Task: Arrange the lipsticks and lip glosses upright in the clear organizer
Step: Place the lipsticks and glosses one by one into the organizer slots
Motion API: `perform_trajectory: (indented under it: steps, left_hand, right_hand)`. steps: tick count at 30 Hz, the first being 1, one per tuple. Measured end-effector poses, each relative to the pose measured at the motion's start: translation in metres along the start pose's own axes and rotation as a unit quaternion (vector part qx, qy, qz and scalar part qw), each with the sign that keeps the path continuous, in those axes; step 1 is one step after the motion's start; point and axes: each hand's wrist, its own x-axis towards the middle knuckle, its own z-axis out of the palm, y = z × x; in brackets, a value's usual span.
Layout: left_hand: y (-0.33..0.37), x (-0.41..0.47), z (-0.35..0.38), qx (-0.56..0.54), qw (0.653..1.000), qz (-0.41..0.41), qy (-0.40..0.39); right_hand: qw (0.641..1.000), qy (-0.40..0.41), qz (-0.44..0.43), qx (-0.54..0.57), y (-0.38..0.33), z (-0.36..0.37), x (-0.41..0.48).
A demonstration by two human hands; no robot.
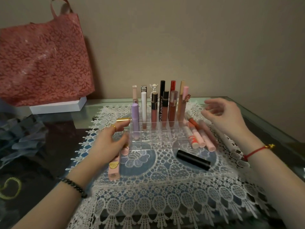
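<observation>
Pink lip gloss point(114, 169) lies under left hand point(107, 144), fingers curled on it.

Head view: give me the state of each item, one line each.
Clear organizer: back rows filled, front cells empty.
Lilac tube: upright in organizer.
Black tube: lying on lace mat.
Pink tubes: lying right of organizer.
Pink boxed gloss: held by left hand.
Right hand: open, empty, hovering.
Red bag: standing upright.
</observation>
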Motion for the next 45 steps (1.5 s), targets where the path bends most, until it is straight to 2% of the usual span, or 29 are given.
perform_trajectory:
  steps: [5,8,21,26,28,32,37,41,45]
  left_hand:
    - [-0.006,0.001,0.001,-0.006,1.000,-0.013,-0.017]
    - [-0.008,0.001,0.000,-0.004,1.000,-0.013,-0.014]
    - [-0.010,0.001,-0.001,0.005,1.000,0.002,-0.020]
    - [-0.009,0.000,-0.001,0.008,1.000,0.006,-0.022]
    - [-0.008,0.000,-0.001,0.007,1.000,0.004,-0.020]
    - [-0.007,0.000,-0.002,0.011,1.000,0.006,-0.021]
    - [-0.006,-0.001,-0.001,-0.011,1.000,-0.004,-0.022]
    - [-0.004,-0.002,0.000,-0.017,1.000,-0.004,-0.016]
    - [-0.005,-0.002,0.000,-0.021,1.000,-0.008,-0.015]
  right_hand:
    - [0.988,-0.058,0.051,-0.138,0.037,-0.007,-0.007]
    - [0.978,-0.082,0.068,-0.182,0.045,-0.002,-0.008]
    - [0.947,-0.121,0.121,-0.271,0.040,0.011,0.005]
    - [0.950,-0.105,0.133,-0.261,0.039,0.015,0.005]
    - [0.961,-0.089,0.140,-0.222,0.040,0.015,0.004]
    - [0.984,-0.057,0.156,-0.058,0.036,0.007,0.002]
    - [0.986,-0.029,0.140,0.090,0.022,-0.006,0.002]
    - [0.949,-0.054,0.170,0.260,0.008,-0.008,-0.002]
    - [0.883,-0.106,0.234,0.394,-0.004,-0.004,-0.005]
